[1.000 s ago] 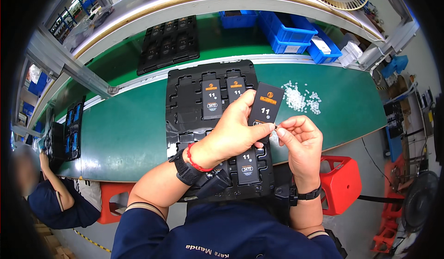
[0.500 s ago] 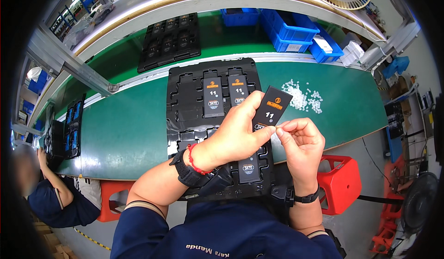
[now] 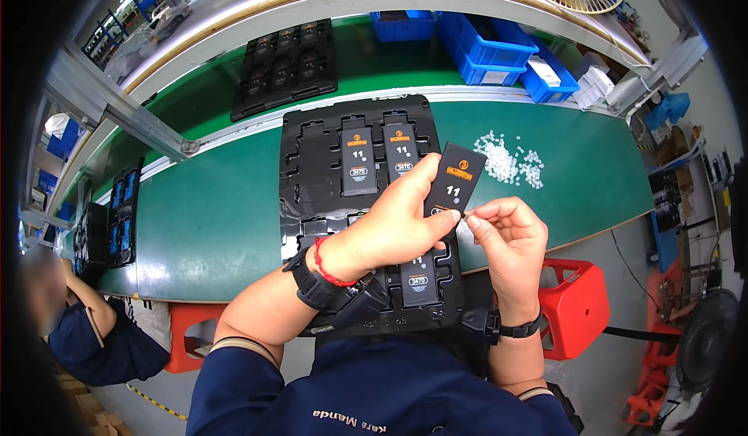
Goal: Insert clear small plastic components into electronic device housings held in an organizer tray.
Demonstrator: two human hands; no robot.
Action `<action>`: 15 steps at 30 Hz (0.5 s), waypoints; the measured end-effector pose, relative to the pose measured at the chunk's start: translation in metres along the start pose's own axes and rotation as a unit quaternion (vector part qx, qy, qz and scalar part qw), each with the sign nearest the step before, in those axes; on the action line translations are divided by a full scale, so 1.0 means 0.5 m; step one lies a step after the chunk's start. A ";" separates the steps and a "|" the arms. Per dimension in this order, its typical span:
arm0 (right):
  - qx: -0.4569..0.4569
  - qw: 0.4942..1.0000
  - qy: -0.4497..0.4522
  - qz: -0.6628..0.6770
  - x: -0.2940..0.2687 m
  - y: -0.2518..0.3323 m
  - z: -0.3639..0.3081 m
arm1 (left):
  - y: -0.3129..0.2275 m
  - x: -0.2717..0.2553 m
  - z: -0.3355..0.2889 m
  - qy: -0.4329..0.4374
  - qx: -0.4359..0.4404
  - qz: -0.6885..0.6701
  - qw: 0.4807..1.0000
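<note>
My left hand [image 3: 393, 222] grips a flat black phone battery [image 3: 461, 172] with orange and white print, tilted above the right side of a black plastic tray [image 3: 302, 196]. The thumb lies across the battery's lower face. At its lower right edge, the thumb and forefinger of my right hand [image 3: 514, 241] are pinched together; whatever sits between them is too small to make out. Slots of the tray hold similar batteries: an upper one [image 3: 359, 163], another beside it [image 3: 400, 144], and a lower one [image 3: 420, 286] partly covered by my left hand.
Small white plastic pieces [image 3: 502, 159] lie heaped on the green table [image 3: 210, 210], right of the tray. Behind stand blue bins [image 3: 491, 50] and another loaded black tray [image 3: 284, 70]. A red stool [image 3: 576, 307] is at the right; a co-worker [image 3: 101, 327] sits at the left.
The held battery and my left hand have shifted very slightly left and up. My right fingertips have drawn a little away from the left thumb, leaving a small gap.
</note>
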State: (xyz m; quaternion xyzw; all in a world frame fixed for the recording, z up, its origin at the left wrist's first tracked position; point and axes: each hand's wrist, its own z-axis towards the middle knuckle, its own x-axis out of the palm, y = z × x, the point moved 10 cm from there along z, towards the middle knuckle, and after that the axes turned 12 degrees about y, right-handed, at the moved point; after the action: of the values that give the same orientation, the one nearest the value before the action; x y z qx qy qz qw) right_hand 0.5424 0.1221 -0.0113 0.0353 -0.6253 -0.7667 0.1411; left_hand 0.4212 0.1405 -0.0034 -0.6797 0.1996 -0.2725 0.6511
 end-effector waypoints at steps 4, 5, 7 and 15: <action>-0.008 1.000 0.004 0.007 0.003 0.000 0.003 | 0.002 0.000 0.002 0.010 -0.005 0.015 1.000; -0.008 1.000 0.007 0.002 0.005 0.001 0.003 | 0.002 0.000 0.002 0.014 -0.002 0.016 1.000; -0.010 1.000 0.006 -0.013 0.006 0.003 0.004 | 0.003 0.000 0.002 0.013 -0.003 0.016 1.000; 0.000 1.000 0.003 0.001 0.012 -0.006 0.001 | 0.013 -0.006 -0.002 -0.021 -0.015 -0.020 0.999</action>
State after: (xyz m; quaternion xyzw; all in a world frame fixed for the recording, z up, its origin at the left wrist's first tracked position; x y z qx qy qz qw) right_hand 0.5360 0.1216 -0.0131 0.0371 -0.6247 -0.7666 0.1437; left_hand 0.4189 0.1412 -0.0102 -0.6993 0.1759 -0.2681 0.6389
